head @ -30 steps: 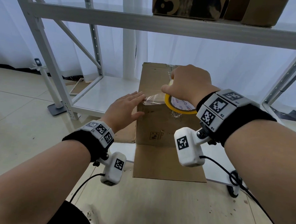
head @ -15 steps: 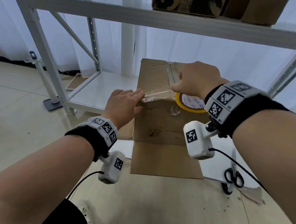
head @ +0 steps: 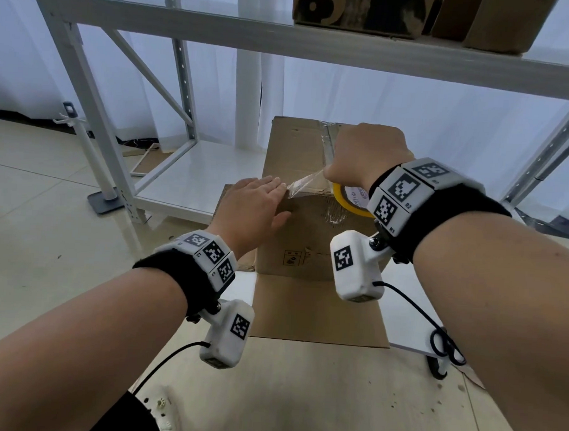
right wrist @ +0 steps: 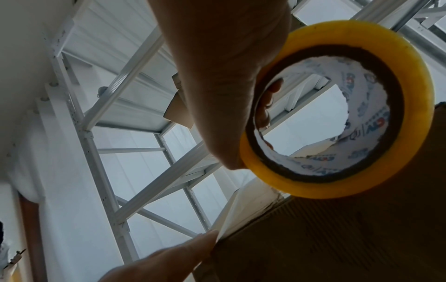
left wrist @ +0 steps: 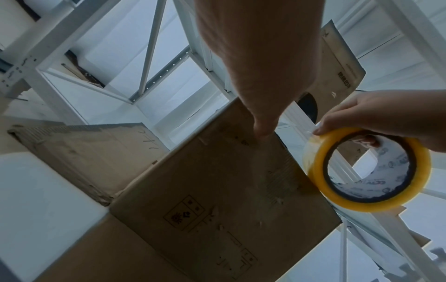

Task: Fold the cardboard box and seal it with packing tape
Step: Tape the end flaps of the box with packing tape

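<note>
The cardboard box (head: 304, 223) stands upright before a white metal shelving rack (head: 175, 18). The left hand (head: 250, 210), fingers straight, presses the clear tape end onto its top corner. The right hand (head: 365, 157) grips the yellow packing tape roll (left wrist: 366, 169) just beside the box's top edge.

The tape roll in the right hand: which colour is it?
Yellow, with a dark inner ring; the tape roll shows best in the right wrist view.
</note>
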